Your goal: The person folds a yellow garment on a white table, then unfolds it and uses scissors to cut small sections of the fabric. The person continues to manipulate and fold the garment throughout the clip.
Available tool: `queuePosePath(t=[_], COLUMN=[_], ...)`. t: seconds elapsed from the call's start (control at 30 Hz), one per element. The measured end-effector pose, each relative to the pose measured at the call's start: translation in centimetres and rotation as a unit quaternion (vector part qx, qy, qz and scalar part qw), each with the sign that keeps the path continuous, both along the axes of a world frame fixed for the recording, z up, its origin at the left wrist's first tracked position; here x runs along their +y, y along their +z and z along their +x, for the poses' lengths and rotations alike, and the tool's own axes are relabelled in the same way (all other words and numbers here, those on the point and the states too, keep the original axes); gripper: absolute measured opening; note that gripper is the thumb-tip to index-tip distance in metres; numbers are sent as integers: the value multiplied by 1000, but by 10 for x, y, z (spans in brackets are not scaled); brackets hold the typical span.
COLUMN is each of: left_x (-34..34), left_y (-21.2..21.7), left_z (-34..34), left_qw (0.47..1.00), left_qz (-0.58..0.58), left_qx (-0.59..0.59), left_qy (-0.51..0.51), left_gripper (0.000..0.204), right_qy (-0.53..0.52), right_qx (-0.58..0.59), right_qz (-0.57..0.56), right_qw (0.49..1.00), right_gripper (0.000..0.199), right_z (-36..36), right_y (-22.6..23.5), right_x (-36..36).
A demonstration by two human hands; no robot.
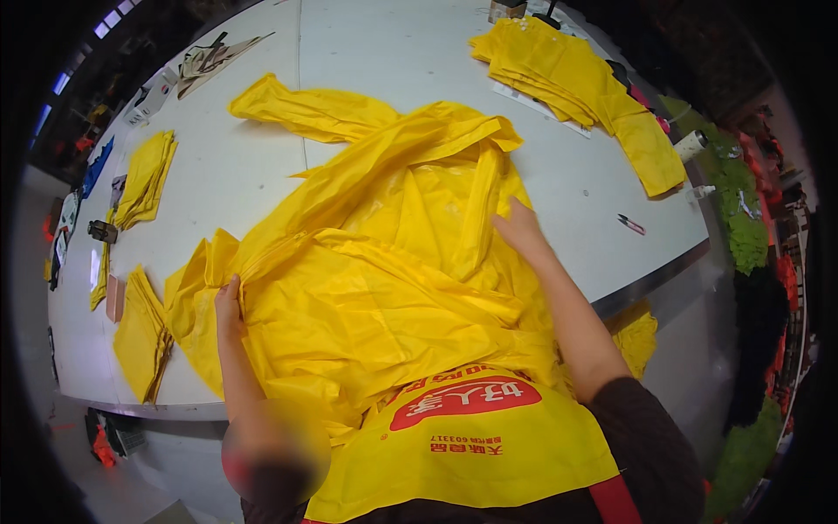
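Note:
A large yellow garment (375,288) of thin, smooth material lies crumpled over the near part of the table. One sleeve-like piece (319,112) stretches away at the far left. My left hand (229,306) is closed on a gathered edge at the garment's left side. On the right, my right hand (521,229) rests against the garment beside a long raised fold, thumb and forefinger apart; its other fingers are partly hidden. The near end of the garment meets a yellow apron (489,480) with a red printed patch, worn on my front.
Stacked yellow pieces (559,74) lie at the far right. More folded yellow pieces (147,179) and a yellow stack (140,336) are on the left. A pen (631,224) lies near the right edge of the white table (384,44). Green cloth (742,201) hangs beyond it.

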State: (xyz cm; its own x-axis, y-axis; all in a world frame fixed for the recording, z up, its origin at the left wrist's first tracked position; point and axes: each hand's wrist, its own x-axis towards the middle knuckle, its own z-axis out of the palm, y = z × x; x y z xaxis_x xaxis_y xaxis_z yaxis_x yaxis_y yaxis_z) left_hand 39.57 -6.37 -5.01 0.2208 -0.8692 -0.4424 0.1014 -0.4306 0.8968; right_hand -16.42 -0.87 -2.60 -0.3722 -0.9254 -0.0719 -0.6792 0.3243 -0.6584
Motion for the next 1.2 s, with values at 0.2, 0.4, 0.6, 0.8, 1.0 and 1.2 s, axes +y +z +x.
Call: queuePosePath(t=[0.2,0.4,0.6,0.8,1.0,1.2], left_x=[3,28,65,32,35,31], left_y=[36,39,30,-23,-9,-2], left_z=[2,74,76,14,4,3], left_qw=[980,983,985,992,991,985], left_qz=[-145,-109,-40,36,86,97], left_qx=[-97,-87,-99,-118,-96,-99], left_qy=[99,123,138,29,-44,-104], left_gripper=[22,28,19,20,22,26], right_qy=[-43,-3,-84,-177,-116,308], right_qx=[174,-453,-486,42,500,18], right_qz=[151,80,-96,-63,-201,-218], right_qw=[972,888,865,981,835,926], right_gripper=[70,34,30,38,34,34], right_z=[45,-56,-227,-371,-222,40], right_y=[-37,-12,72,-101,-17,-4], right_x=[-116,-146,-113,-103,-120,-74])
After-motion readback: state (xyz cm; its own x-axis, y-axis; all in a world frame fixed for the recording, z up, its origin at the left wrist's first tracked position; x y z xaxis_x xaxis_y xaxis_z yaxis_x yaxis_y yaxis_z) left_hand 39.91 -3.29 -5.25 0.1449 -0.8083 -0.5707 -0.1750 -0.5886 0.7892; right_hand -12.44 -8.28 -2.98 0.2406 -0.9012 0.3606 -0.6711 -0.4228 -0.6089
